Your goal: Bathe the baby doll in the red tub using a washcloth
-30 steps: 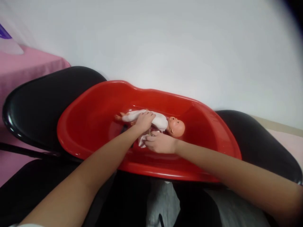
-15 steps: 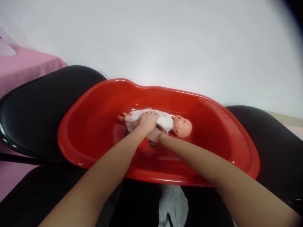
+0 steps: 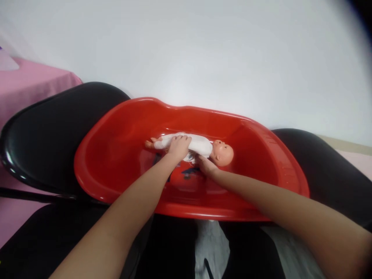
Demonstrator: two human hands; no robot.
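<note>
A baby doll [image 3: 200,145] in white clothes lies on its side in a red baby bathtub [image 3: 116,162], head to the right, bare feet to the left. My left hand [image 3: 179,147] is wrapped over the doll's middle from above, its fingers bent over the white cloth. At the doll's near side, below the shoulder, my right hand [image 3: 206,165] grips at the edge of the body and garment. Its fingertips are partly hidden by the cloth. Beneath both hands, a dark printed picture [image 3: 187,172] shows on the tub floor.
Black padded chairs stand on the left [image 3: 64,135] and right [image 3: 325,170] of the tub. Behind it rises a white wall [image 3: 186,54]. A pink-covered table [image 3: 37,77] is at the far left. My legs are under the tub's near rim.
My right hand has moved right, away from my left hand, along the doll's near side towards its shoulder. My left hand stays on the doll's middle, shifted slightly left.
</note>
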